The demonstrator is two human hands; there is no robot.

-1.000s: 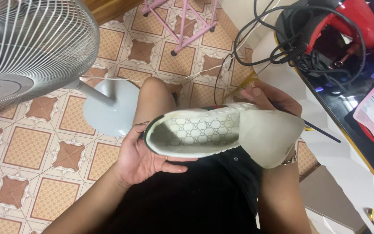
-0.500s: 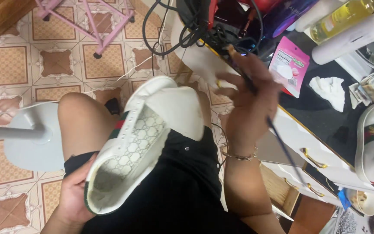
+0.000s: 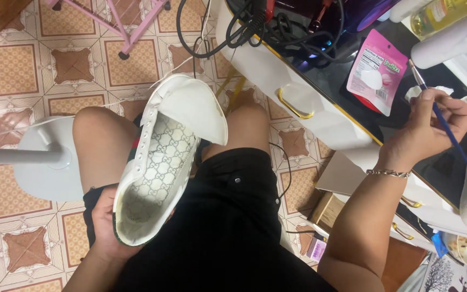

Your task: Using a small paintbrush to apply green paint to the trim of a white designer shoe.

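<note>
We record one white leather sneaker with a patterned insole [image 3: 160,162], lying across the lap, toe toward the far side, tongue folded open. Our left hand [image 3: 109,227] cups its heel from below, fingers wrapped around it. Our right hand [image 3: 425,130], wearing a thin chain bracelet [image 3: 387,173], is raised at the right over the white desk with gold handles [image 3: 298,81], fingers pinched on a slim blue-handled paintbrush [image 3: 452,140]. Near it lies a pink pouch [image 3: 377,70]. A white round fan base [image 3: 47,162] stands left on the tiled floor [image 3: 12,70].
</note>
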